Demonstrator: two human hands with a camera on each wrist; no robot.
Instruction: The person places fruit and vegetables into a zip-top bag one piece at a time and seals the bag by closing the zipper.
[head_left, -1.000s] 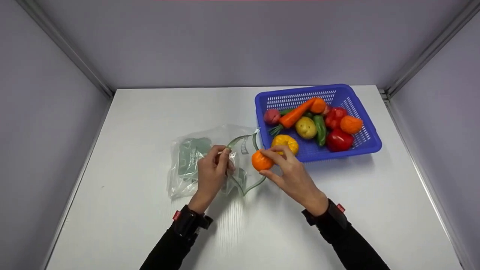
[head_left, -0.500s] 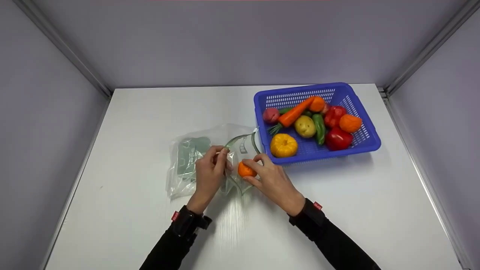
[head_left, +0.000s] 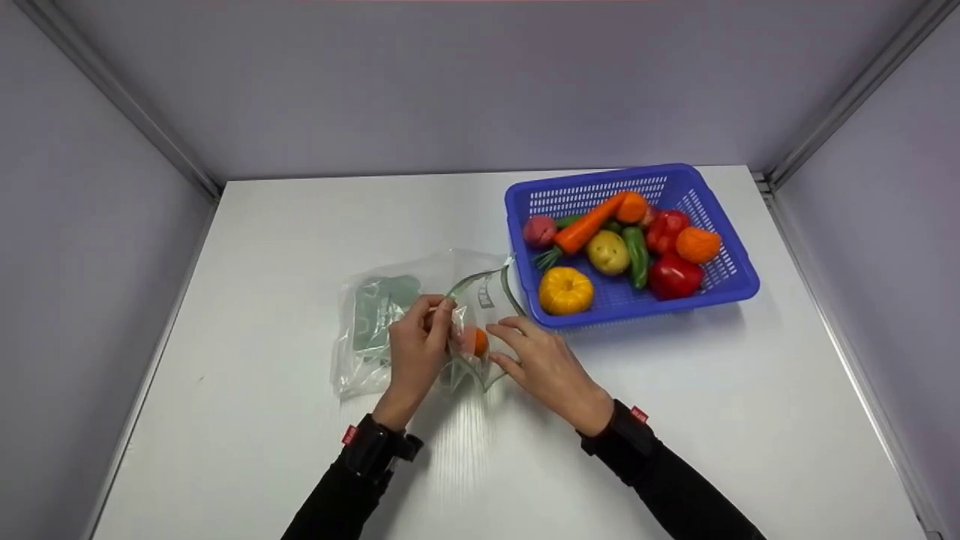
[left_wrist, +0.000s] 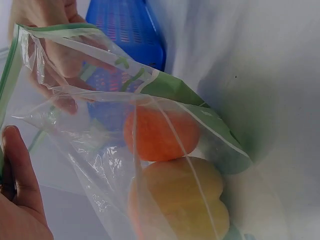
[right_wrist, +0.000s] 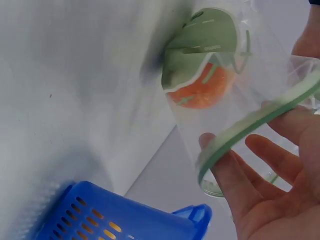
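My left hand (head_left: 418,346) pinches one side of the green-edged mouth of a clear zip bag (left_wrist: 102,172). The mouth gapes toward the right. My right hand (head_left: 546,367) is at the opening with thumb and fingers spread and nothing between them; in the right wrist view its fingertips reach past the green zip strip (right_wrist: 245,129). Inside the bag lies a mandarin (left_wrist: 159,134), seen through the plastic. Below it in the left wrist view rests a larger yellowish lobed vegetable (left_wrist: 182,195). The left fingertips are partly hidden in the left wrist view.
A blue basket (head_left: 636,321) stands right of the bag, holding a small yellow pumpkin (head_left: 566,291), a carrot (head_left: 589,227), a potato (head_left: 607,252), red peppers (head_left: 675,276) and other produce. Plastic with green print (head_left: 382,311) lies left on the white table (head_left: 285,225).
My right hand has moved left to the bag's mouth and let go of the mandarin, which is now inside the bag. My left hand has kept its hold on the edge.
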